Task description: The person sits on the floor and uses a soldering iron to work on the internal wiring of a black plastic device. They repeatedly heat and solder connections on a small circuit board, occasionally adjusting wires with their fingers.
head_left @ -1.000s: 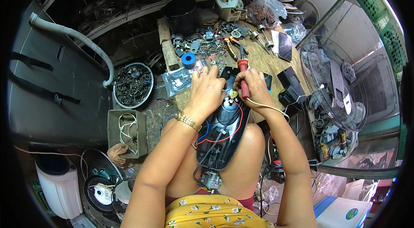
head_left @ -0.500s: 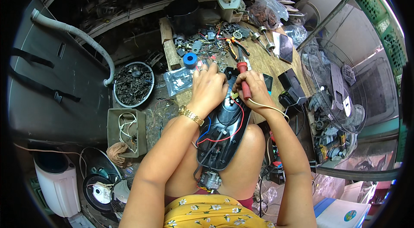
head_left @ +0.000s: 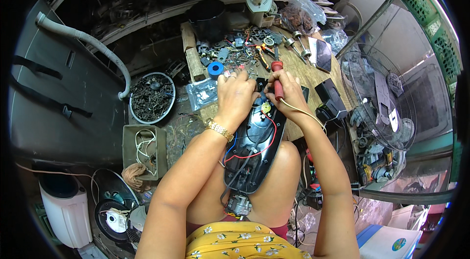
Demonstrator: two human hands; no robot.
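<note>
A plywood table (head_left: 299,67), worn and pale brown, stands in a cramped workshop, its far side strewn with small metal and plastic parts. Near them lie orange-and-black pliers (head_left: 265,56), a round blue roll (head_left: 215,69) and a crinkled clear bag (head_left: 201,94). On the left, a round basin (head_left: 174,97) brims with dark, spiky scraps beside a grey-green rectangular bin (head_left: 128,148); on the right stands a domed wire fan guard (head_left: 378,96).

The glossy black plastic housing (head_left: 252,161), long and rounded at its near end, lies across the person's lap, its far end reaching over the table. 2 thin wires, a red wire (head_left: 272,142) and a blue wire (head_left: 231,146), curve over it below a small yellowish component (head_left: 266,107). A silvery metal motor (head_left: 239,205) sits at the near end.

The right hand (head_left: 291,90) is closed around the smooth red handle of a corded tool (head_left: 278,82). The left hand (head_left: 234,94) curls its fingers by the housing's far end; whether they grip anything cannot be told.
</note>
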